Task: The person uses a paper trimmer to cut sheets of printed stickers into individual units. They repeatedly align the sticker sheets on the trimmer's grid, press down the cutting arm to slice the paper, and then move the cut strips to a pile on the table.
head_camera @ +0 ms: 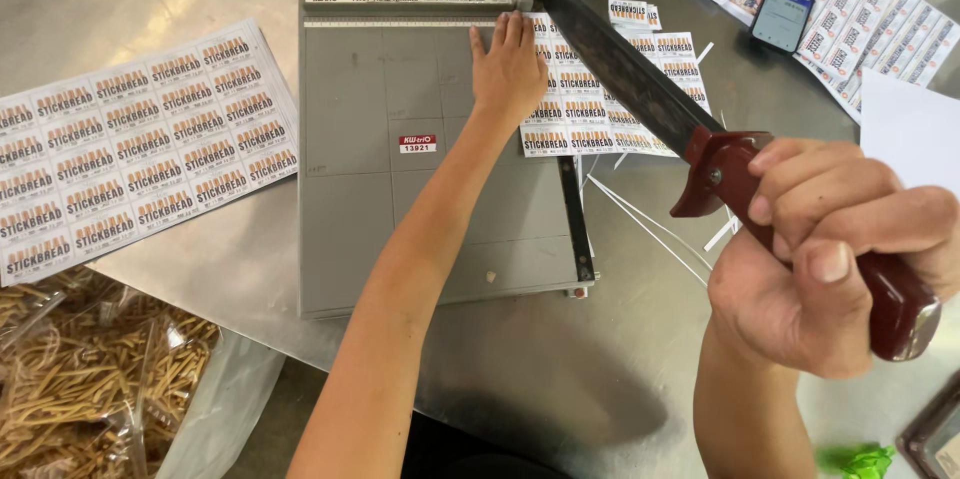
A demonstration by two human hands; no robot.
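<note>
A grey paper trimmer [380, 189] lies on a metal table. Its long dark blade arm [625, 74] is raised, hinged at the far corner. My right hand [830, 259] is closed around the blade's dark red handle [890, 304], near the camera on the right. My left hand [508, 69] lies flat, fingers together, on the trimmer's far right part. It presses down a sheet of printed labels [600, 109] that sticks out past the cutting edge under the raised blade.
A full label sheet [130, 149] lies left of the trimmer; more sheets [850, 9] are at the back, with a phone [783, 11] on them. Thin paper strips [640, 224] lie right of the trimmer. Bags of stick snacks [90, 379] sit at the lower left.
</note>
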